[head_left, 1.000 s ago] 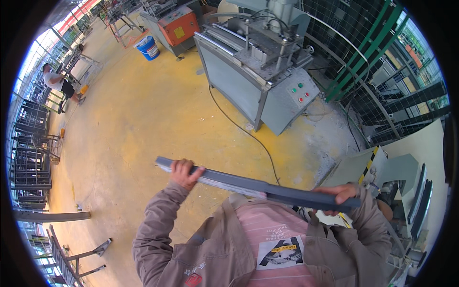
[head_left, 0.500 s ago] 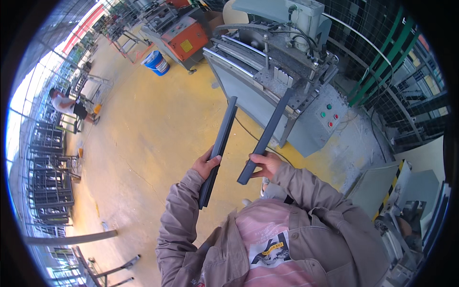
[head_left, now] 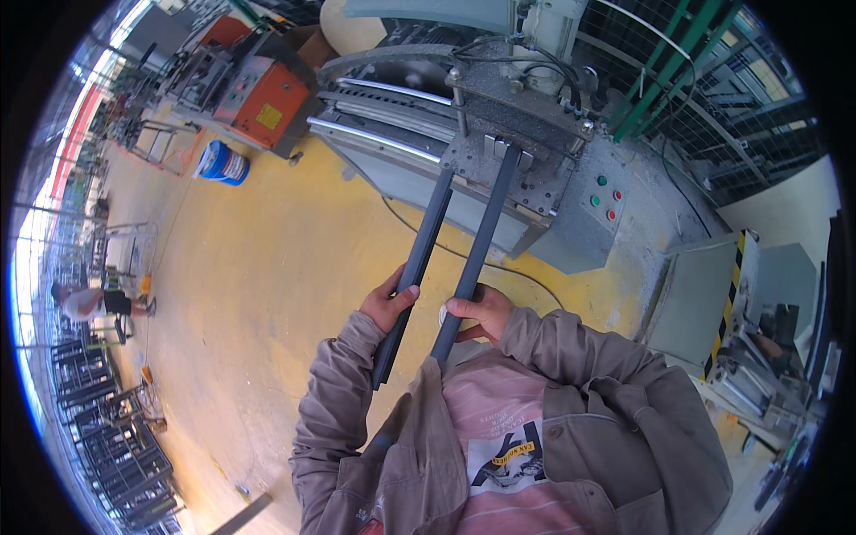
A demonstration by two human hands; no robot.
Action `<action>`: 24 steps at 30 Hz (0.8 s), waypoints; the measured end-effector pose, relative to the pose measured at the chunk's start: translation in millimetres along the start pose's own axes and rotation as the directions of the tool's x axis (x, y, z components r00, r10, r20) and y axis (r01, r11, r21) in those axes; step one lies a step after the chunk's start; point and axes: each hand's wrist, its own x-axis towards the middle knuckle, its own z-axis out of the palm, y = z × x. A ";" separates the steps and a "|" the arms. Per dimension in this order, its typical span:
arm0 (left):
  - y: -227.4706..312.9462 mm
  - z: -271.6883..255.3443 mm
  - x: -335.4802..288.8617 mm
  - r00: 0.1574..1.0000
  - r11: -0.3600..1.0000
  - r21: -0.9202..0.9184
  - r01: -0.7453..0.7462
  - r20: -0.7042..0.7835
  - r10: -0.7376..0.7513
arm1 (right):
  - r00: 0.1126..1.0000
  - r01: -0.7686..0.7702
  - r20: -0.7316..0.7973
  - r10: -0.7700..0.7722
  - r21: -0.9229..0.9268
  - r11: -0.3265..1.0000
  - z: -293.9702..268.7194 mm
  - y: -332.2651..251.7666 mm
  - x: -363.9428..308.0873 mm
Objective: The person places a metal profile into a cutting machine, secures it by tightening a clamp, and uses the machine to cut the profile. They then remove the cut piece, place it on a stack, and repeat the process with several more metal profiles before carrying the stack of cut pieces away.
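Note:
My left hand [head_left: 392,305] is closed around a long dark grey profile bar [head_left: 423,254]. A ridge runs along that bar; whether it is one piece or two side by side I cannot tell. My right hand [head_left: 484,312] grips a second dark grey bar [head_left: 482,236], thumb on top. Both bars point away from me, roughly parallel and a small gap apart. The right bar's far end is at the small metal blocks [head_left: 496,147] on the grey machine [head_left: 464,169]. The left bar's far end is near the machine's front edge; contact is unclear.
Green and red buttons [head_left: 604,195] sit on the machine's right side panel. A blue bucket [head_left: 223,164] and an orange machine [head_left: 259,105] stand far left. A cable [head_left: 428,234] lies on the yellow floor. At the left edge a person [head_left: 89,301] is near stacked dark frames [head_left: 116,428].
The machine has come nearer in view. My right hand has moved slightly left and its bar's far end is now at the metal blocks. Both hands keep their bars.

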 end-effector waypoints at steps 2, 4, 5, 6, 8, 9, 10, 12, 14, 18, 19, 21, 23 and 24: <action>-5.1 -1.3 17.3 0.998 0.998 -0.060 -0.027 0.054 0.031 | 1.000 -0.002 -0.015 0.002 -0.003 1.000 4.6 1.1 0.4; -4.9 3.6 34.2 0.993 0.994 -0.111 -0.026 0.114 0.039 | 0.998 0.004 -0.062 -0.002 0.032 0.999 6.6 6.4 1.4; -0.3 8.4 40.5 0.990 0.997 -0.079 -0.021 0.139 0.032 | 0.996 0.009 -0.093 -0.005 0.049 0.999 3.4 10.1 0.1; 0.9 11.9 50.9 0.986 0.998 -0.061 -0.026 0.162 0.036 | 0.992 0.017 -0.122 -0.009 0.067 0.998 1.1 13.9 -0.1; 0.7 16.2 62.1 0.981 0.999 -0.028 -0.033 0.191 0.037 | 0.976 0.074 -0.212 -0.049 0.110 0.991 1.6 19.4 -4.6; 1.6 20.1 70.0 0.972 0.997 -0.017 -0.077 0.224 0.079 | 0.967 0.094 -0.246 -0.062 0.120 0.988 0.6 21.0 -6.2; 7.0 25.8 77.1 0.963 0.995 -0.009 -0.104 0.251 0.103 | 0.962 0.111 -0.263 -0.075 0.124 0.986 -5.1 30.0 -4.0; 13.2 36.8 91.3 0.962 0.994 0.041 -0.101 0.260 0.087 | 0.955 0.134 -0.282 -0.093 0.131 0.982 -10.9 48.0 7.4; 22.2 48.5 104.4 0.966 0.992 0.092 -0.081 0.253 0.056 | 0.933 0.142 -0.346 -0.103 0.089 0.986 -17.3 62.3 21.3; 29.8 66.4 119.1 0.961 0.977 0.092 -0.191 0.220 0.167 | 0.802 0.266 -0.554 -0.225 -0.006 0.964 -41.8 80.3 37.6; 28.3 69.8 121.8 0.961 0.977 0.073 -0.203 0.206 0.184 | 0.773 0.300 -0.558 -0.304 -0.101 0.949 -43.6 80.8 38.9; 24.8 70.1 128.0 0.960 0.975 0.059 -0.215 0.194 0.200 | 0.739 0.332 -0.555 -0.381 -0.191 0.924 -46.0 81.3 44.5; 26.9 69.6 133.3 0.973 0.987 0.117 -0.112 0.215 0.085 | 0.726 0.345 -0.538 -0.429 -0.255 0.903 -46.1 74.7 48.1; 26.9 69.6 132.5 0.975 0.988 0.137 -0.077 0.219 0.045 | 0.722 0.348 -0.531 -0.443 -0.275 0.896 -44.4 72.8 49.4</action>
